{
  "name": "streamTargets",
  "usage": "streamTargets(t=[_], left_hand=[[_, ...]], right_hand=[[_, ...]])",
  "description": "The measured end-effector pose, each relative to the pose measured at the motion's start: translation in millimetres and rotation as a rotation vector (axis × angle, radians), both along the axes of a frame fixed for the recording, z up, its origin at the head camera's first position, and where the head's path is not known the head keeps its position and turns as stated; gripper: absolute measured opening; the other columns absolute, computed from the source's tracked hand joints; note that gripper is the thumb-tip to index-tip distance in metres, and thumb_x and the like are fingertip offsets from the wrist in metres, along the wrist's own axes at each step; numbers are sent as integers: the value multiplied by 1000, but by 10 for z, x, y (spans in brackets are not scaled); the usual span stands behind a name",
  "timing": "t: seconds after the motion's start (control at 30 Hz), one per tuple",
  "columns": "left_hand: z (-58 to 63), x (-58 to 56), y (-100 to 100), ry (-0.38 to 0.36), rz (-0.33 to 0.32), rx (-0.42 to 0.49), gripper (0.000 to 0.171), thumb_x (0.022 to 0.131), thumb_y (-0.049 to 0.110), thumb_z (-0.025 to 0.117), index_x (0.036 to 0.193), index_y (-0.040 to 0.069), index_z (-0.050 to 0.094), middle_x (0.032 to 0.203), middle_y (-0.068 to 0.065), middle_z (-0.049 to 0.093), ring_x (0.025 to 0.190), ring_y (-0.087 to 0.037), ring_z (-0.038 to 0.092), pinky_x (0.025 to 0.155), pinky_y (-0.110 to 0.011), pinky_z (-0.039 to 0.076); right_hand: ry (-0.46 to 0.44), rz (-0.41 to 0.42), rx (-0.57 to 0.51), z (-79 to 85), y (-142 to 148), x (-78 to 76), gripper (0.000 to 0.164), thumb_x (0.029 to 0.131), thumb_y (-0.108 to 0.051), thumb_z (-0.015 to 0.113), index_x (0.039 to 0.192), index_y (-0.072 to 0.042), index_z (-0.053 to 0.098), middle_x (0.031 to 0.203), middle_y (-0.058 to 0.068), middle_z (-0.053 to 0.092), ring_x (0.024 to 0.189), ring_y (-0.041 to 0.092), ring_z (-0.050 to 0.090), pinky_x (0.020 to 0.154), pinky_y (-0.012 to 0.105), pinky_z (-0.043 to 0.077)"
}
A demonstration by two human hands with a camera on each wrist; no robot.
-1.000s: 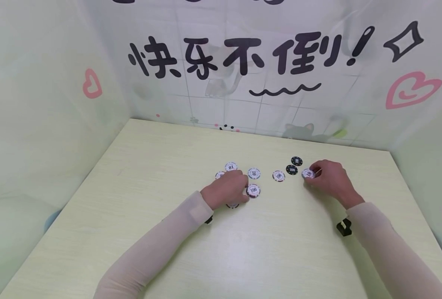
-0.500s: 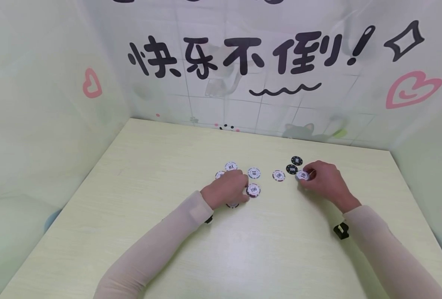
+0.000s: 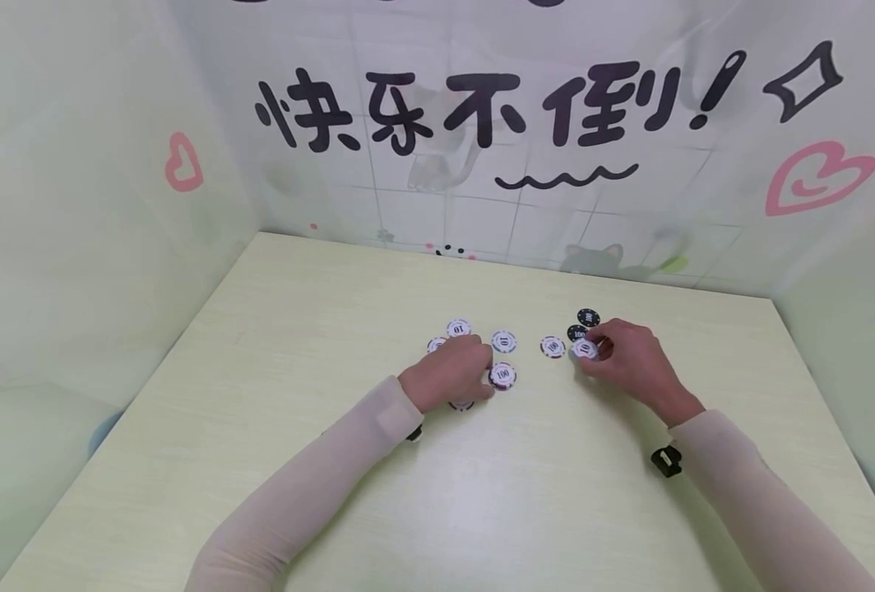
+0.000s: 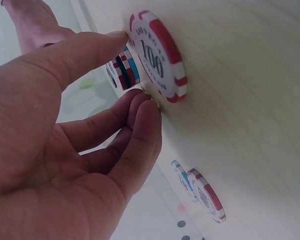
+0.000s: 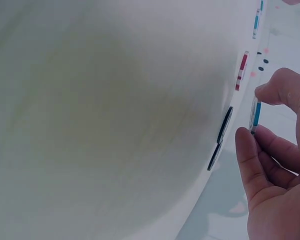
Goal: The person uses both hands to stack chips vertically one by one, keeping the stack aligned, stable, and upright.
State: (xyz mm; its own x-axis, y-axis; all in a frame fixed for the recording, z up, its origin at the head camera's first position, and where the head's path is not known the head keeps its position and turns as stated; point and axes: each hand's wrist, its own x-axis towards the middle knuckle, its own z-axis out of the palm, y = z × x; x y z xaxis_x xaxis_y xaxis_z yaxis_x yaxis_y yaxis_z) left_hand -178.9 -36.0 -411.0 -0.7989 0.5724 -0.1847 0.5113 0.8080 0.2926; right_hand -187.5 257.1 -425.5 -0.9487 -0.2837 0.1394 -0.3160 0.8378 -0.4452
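In the head view my left hand (image 3: 448, 374) is at a short stack of poker chips (image 3: 502, 376) topped by a white-and-red 100. The left wrist view shows thumb and curled fingers on either side of this stack (image 4: 124, 71), with blue, black and red edges. My right hand (image 3: 633, 362) pinches a white-and-blue 10 chip (image 3: 585, 349) by its rim, thumb against fingers. The right wrist view has that chip (image 5: 255, 116) above the table. Under my left wrist lies a red-and-white 100 chip (image 4: 159, 57), partly covered in the head view.
Two black 100 chips (image 3: 588, 317) lie beyond my right hand. A red-edged 100 chip (image 3: 553, 347) and a blue-edged 10 chip (image 3: 504, 341) lie between the hands. Another 10 chip (image 3: 459, 328) is beyond my left hand. Printed cloth walls (image 3: 437, 205) border the table (image 3: 319, 304).
My right hand has moved left with the pinched 10 chip, which now partly overlaps the nearer black chip in the head view. My left hand stays at the stack.
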Motion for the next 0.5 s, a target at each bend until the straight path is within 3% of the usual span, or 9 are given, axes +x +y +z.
streamTargets(t=[0.5], left_hand=[[2, -8, 7, 21, -11, -17, 24, 85, 31, 75, 89, 10, 65, 81, -1, 55, 70, -15, 49, 58, -25, 41]], right_hand=[[45, 57, -1, 22, -230, 98, 29, 77, -21, 77, 101, -6, 72, 88, 1, 63, 75, 17, 58, 66, 32, 48]])
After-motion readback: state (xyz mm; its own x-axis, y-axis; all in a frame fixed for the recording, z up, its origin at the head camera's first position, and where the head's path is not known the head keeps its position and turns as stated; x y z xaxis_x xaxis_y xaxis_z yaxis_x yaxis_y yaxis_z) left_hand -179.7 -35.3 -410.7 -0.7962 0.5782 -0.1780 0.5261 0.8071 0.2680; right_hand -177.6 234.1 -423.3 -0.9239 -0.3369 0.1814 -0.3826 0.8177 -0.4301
